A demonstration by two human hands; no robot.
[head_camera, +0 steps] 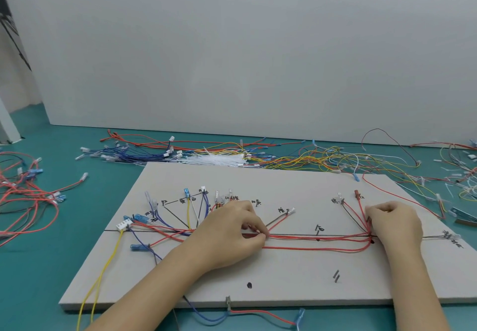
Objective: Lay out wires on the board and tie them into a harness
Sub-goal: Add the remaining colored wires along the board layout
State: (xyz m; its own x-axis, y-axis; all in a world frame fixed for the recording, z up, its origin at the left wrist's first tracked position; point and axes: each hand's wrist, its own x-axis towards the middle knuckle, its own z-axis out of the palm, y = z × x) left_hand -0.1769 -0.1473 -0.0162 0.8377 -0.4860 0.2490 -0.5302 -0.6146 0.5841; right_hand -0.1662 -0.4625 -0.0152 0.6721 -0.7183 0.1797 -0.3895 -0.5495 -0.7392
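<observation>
**Both hands pinch the red wire run on the layout board**

Loose red wires point(23, 199) with clear-sleeved terminals tangle on the teal tabletop point(38, 266) at far left. The flat, matte grey board point(258, 286) lies in the middle, inked with black route lines and handwritten labels. At its left end a white plastic connector point(124, 225) feeds a thin yellow wire point(108, 263) that hangs off the near edge; blue wires point(205, 205) and blue-sleeved spade terminals point(141, 218) fan upward beside it.

The left hand point(227, 235) has thumb and curled fingers pressed together on the red wire bundle point(317, 240), which lies on the board with its long axis left to right along the black centre line. The right hand point(395, 223) pinches the same bundle at its right end, where the strands bend up toward 2 labelled terminals point(357, 194).

Behind the board lie a sheaf of white cable ties point(219, 160) and tangled yellow wires point(335, 160).
</observation>
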